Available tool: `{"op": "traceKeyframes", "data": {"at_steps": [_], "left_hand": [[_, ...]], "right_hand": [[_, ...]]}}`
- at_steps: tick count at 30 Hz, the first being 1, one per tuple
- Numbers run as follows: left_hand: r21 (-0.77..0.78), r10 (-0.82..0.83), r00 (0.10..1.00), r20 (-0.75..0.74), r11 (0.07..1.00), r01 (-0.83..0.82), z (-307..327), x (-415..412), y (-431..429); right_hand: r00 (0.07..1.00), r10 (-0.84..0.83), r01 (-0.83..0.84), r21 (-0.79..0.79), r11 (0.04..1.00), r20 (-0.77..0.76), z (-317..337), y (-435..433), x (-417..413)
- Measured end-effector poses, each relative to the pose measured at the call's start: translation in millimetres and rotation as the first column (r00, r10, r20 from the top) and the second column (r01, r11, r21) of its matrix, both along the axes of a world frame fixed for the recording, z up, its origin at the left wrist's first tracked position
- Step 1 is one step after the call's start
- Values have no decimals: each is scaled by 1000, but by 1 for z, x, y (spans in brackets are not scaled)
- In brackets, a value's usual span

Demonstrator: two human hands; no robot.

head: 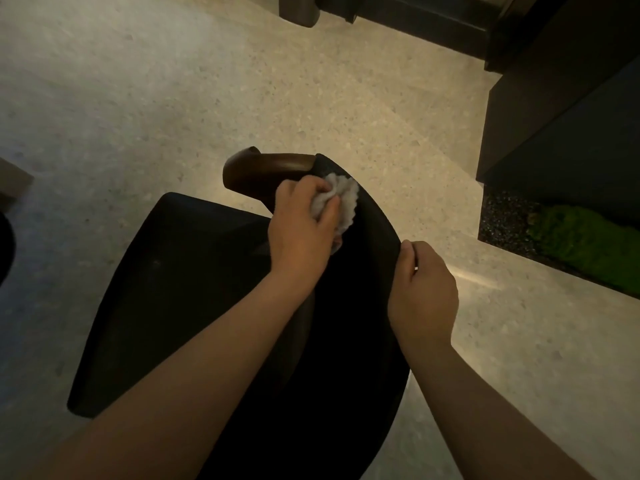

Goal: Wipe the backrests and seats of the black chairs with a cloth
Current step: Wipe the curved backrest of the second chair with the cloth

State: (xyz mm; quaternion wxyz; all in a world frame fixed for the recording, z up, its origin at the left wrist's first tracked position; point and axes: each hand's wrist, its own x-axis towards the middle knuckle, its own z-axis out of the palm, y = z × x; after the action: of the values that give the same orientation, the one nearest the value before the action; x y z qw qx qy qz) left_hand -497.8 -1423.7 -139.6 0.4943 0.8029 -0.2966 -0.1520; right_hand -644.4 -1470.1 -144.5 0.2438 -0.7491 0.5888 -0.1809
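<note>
A black chair fills the lower middle of the view, its seat (166, 289) to the left and its curved backrest (363, 289) running toward me. A brown wooden armrest (263, 168) curves off the backrest's far end. My left hand (301, 233) grips a crumpled white cloth (343, 202) and presses it against the inner face of the backrest near the armrest. My right hand (422, 292) holds the backrest's top edge on its outer side, fingers curled over the rim.
Speckled pale floor (242, 81) surrounds the chair. A dark cabinet (554, 116) stands at the right, with a strip of green moss and dark gravel (581, 244) at its foot. Dark furniture bases (301, 8) sit at the top edge.
</note>
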Motion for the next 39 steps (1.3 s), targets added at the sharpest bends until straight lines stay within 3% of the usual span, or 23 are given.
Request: {"op": "traceKeyframes", "data": {"at_steps": [3,7,9,14,21,25,33,39], "left_hand": [[-42,-14,994,112,999,18,4,-9,-25],[148,-29,964,263,989,-10,-13,-9,-50],[163,-11,954,299,986,-39,-18,-8,-53],[137,75,982,175,985,-100,-25,-10,-39],[372,56,998,-30,927,-41,-75,-4,25],[218,174,985,0,961,-170,-59,-2,13],[24,154,983,98,987,-157,-52,-31,-23],[-83,106,994,-33,991,-109,-73,-27,-15]], "right_hand": [[1000,2,-2,-30,1000,-3,-2,-1,0],[1000,1,-1,-36,999,1,-3,-1,0],[1000,4,-4,-42,999,0,-4,-1,0],[1000,13,-13,-63,998,-7,-3,0,0],[1000,5,-5,-60,998,1,-5,0,0],[1000,4,-5,-56,998,-8,-4,0,0],[1000,1,-1,-70,998,2,-5,1,0],[999,2,1,-70,998,36,-7,0,1]]}}
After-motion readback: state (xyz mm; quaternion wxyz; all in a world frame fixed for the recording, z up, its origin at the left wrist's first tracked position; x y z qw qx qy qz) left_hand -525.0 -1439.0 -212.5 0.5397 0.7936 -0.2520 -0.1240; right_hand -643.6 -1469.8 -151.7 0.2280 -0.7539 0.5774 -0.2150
